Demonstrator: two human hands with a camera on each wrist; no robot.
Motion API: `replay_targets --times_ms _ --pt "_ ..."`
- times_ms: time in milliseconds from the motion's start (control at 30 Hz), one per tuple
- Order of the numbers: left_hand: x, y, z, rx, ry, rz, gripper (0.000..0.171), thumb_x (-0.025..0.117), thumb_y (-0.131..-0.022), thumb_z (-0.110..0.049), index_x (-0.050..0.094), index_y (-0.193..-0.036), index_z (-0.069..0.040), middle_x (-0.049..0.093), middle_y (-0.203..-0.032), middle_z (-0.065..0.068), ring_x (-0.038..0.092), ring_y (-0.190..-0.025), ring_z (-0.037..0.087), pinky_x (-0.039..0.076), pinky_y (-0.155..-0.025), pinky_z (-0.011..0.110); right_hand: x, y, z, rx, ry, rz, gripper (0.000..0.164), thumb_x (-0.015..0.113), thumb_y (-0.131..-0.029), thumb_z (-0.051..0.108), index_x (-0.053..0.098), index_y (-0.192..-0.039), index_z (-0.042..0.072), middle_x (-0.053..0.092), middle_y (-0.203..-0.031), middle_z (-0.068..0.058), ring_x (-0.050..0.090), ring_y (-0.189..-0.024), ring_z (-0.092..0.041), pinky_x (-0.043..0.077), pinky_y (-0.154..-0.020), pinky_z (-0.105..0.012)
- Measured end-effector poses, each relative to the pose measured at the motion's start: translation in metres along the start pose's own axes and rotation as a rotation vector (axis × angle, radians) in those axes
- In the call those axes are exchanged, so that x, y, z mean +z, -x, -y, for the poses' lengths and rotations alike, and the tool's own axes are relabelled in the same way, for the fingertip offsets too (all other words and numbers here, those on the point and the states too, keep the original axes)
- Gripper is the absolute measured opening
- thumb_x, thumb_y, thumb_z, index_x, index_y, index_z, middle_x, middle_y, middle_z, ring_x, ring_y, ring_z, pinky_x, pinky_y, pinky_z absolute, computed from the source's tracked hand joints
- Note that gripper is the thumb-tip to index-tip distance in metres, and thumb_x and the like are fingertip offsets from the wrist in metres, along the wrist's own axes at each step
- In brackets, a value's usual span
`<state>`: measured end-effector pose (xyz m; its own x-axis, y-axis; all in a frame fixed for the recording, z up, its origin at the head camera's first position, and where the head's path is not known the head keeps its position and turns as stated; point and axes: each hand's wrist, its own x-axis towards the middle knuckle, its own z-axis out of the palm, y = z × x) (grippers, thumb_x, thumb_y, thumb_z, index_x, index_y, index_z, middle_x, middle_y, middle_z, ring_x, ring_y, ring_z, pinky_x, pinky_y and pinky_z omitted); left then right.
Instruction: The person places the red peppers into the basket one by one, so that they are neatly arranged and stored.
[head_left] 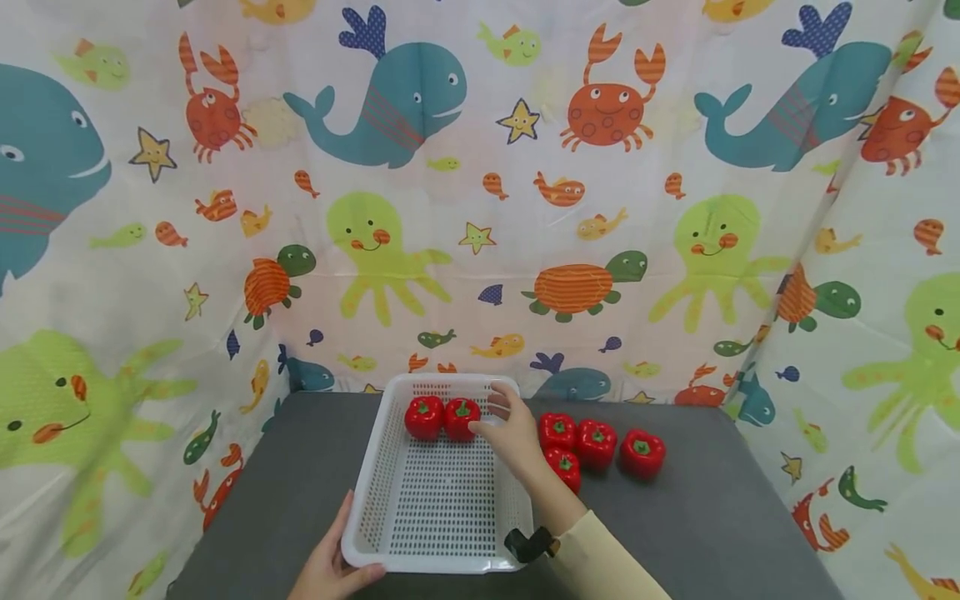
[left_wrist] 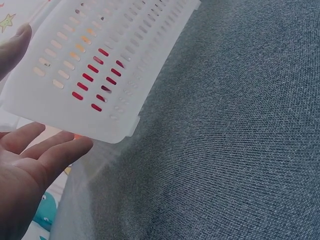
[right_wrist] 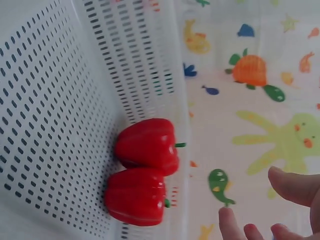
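Observation:
A white perforated plastic basket (head_left: 442, 500) stands on the dark table, with two red bell peppers (head_left: 424, 417) side by side at its far end. The right wrist view shows the same pair, an upper pepper (right_wrist: 147, 146) and a lower pepper (right_wrist: 135, 196). My right hand (head_left: 513, 433) is over the basket's far right side, fingers spread and bent a little, holding nothing. At the near left corner my left hand (head_left: 330, 562) touches the basket, thumb by the front rim and fairly straight fingers along the left side. Its fingers (left_wrist: 65, 152) lie at the basket's edge.
Several more red bell peppers (head_left: 597, 444) sit on the grey table (head_left: 697, 517) to the right of the basket, partly behind my right forearm. A curtain (head_left: 480, 250) printed with sea animals hangs behind the table and along both sides.

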<state>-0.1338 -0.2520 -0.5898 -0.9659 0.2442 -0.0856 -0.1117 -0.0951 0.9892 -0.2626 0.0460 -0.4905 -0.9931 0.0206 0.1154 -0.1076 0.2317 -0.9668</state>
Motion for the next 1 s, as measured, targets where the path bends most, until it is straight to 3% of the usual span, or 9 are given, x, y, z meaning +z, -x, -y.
replay_targets --times_ms 200,367,667,833,1000 --pt "0.001 0.000 -0.001 0.027 -0.030 -0.010 0.116 0.077 -0.086 0.001 -0.007 -0.163 -0.022 0.008 -0.167 0.025 0.038 -0.137 0.056 0.060 -0.093 0.044 -0.017 0.023 0.003 -0.103 -0.011 -0.062 0.068 0.081 -0.086 0.015 0.049 -0.146 0.020 0.060 -0.140 -0.011 0.058 -0.129 -0.033 0.052 -0.101 -0.059" --pt "0.001 0.000 -0.002 0.019 -0.035 -0.017 0.115 0.076 -0.087 0.000 -0.007 -0.163 -0.023 0.007 -0.167 0.025 0.039 -0.137 0.056 0.060 -0.092 0.045 -0.027 0.034 -0.006 -0.098 -0.004 -0.093 0.065 0.081 -0.086 0.014 0.051 -0.144 0.017 0.063 -0.137 -0.012 0.060 -0.128 -0.032 0.049 -0.104 -0.062" --pt "0.000 0.002 0.000 0.009 -0.020 -0.010 0.118 0.077 -0.085 0.001 -0.009 -0.163 -0.023 0.003 -0.167 0.025 0.036 -0.139 0.056 0.060 -0.093 0.044 -0.048 0.048 -0.020 -0.136 0.007 -0.152 0.067 0.083 -0.084 0.013 0.052 -0.143 0.020 0.064 -0.136 -0.008 0.060 -0.129 -0.032 0.060 -0.093 -0.040" --pt "-0.001 0.001 0.001 0.020 -0.022 -0.010 0.117 0.077 -0.085 0.002 -0.007 -0.163 -0.023 0.005 -0.167 0.023 0.036 -0.139 0.055 0.060 -0.092 0.042 -0.062 0.056 -0.031 -0.195 0.063 -0.190 0.067 0.084 -0.083 0.013 0.052 -0.142 0.024 0.063 -0.138 -0.007 0.060 -0.128 -0.030 0.055 -0.101 -0.048" --pt "-0.002 -0.001 0.003 0.001 -0.008 -0.014 0.117 0.078 -0.086 0.000 -0.005 -0.163 -0.027 0.007 -0.168 0.020 0.037 -0.140 0.053 0.059 -0.094 0.043 -0.075 0.061 -0.057 -0.295 0.191 -0.275 0.074 0.089 -0.078 0.019 0.054 -0.143 0.025 0.057 -0.143 -0.003 0.054 -0.131 -0.026 0.053 -0.102 -0.054"
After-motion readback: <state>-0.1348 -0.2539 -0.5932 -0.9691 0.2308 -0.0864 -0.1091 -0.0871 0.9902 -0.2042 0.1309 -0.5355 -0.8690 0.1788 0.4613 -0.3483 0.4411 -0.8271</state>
